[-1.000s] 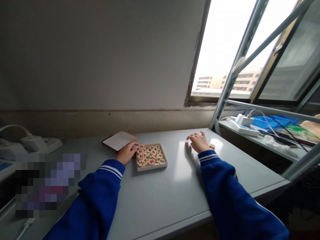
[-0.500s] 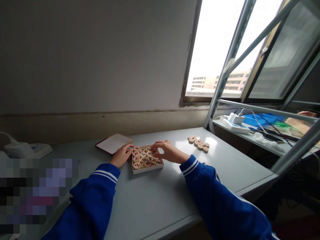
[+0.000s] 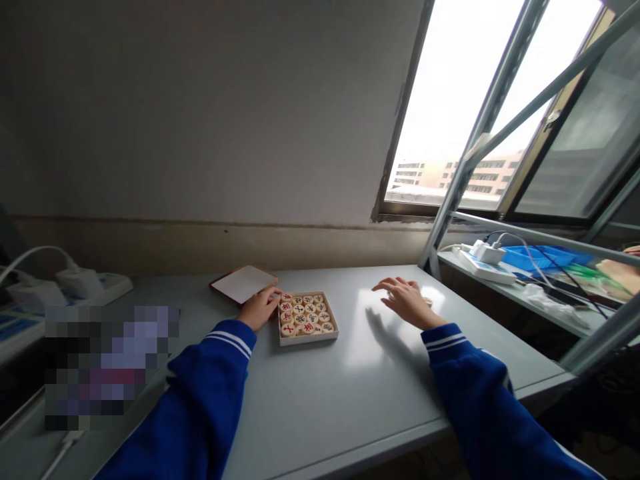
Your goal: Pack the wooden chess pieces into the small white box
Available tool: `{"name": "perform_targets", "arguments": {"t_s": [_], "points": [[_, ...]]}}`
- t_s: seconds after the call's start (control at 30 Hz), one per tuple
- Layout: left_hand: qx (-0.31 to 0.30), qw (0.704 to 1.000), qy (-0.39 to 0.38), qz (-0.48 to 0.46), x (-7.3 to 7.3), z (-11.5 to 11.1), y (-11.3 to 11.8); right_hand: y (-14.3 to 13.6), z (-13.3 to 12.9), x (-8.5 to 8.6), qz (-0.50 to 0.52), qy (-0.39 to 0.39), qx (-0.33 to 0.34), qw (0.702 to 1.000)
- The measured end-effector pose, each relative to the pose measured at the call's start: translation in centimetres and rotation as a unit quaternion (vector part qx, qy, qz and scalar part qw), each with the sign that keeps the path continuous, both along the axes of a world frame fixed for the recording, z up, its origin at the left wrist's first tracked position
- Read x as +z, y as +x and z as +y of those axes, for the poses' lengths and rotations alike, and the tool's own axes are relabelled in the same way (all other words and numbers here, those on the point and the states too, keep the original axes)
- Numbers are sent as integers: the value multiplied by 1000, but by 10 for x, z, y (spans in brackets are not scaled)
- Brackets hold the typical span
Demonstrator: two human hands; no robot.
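A shallow white box (image 3: 309, 341) full of round wooden pieces with red and black characters (image 3: 309, 317) lies on the grey table (image 3: 320, 393). My left hand (image 3: 259, 309) rests at the box's left edge, fingers at its upper left corner; whether they grip it is too small to tell. Behind that hand lies an open lid (image 3: 245, 283) with a pale inside. My right hand (image 3: 404, 301) hovers over the table to the right of the box, fingers spread and holding nothing. It hides most of a group of loose pieces; a bit of one (image 3: 428, 301) shows beside it.
Power strips with white plugs (image 3: 80, 283) are at the far left, by a pixelated area. On the right, a metal frame (image 3: 447, 207) rises beside a shelf with another power strip (image 3: 487, 265) and a blue tray (image 3: 535, 259).
My right hand has left the box and moved right, in front of the loose pieces, its fingers now spread. The whole view has shifted a little; my left hand stays at the box.
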State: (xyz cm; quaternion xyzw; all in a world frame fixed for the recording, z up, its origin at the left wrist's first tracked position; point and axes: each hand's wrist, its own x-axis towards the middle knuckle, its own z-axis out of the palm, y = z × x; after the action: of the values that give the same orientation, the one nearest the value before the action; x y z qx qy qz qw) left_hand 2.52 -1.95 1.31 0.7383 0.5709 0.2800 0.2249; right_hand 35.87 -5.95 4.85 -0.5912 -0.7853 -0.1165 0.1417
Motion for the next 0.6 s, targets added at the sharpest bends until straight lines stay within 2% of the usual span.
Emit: {"name": "perform_targets", "arguments": {"t_s": [0.07, 0.13, 0.2, 0.3, 0.47, 0.6], "points": [[-1, 1000, 2, 2, 0, 0, 0, -29, -6, 3, 44, -30, 117, 992], [-1, 1000, 5, 4, 0, 0, -1, -64, -12, 7, 82, -71, 211, 971], [0, 1000, 7, 4, 0, 0, -1, -95, -16, 10, 84, -102, 268, 954], [-2, 1000, 5, -11, -1, 1, -1, -125, -19, 10, 67, -117, 306, 943], [-3, 999, 1, -33, -2, 1, -1, -131, -18, 5, 88, -127, 326, 933], [0, 1000, 4, -23, -1, 0, 0, -125, -17, 3, 131, -147, 372, 907]]}}
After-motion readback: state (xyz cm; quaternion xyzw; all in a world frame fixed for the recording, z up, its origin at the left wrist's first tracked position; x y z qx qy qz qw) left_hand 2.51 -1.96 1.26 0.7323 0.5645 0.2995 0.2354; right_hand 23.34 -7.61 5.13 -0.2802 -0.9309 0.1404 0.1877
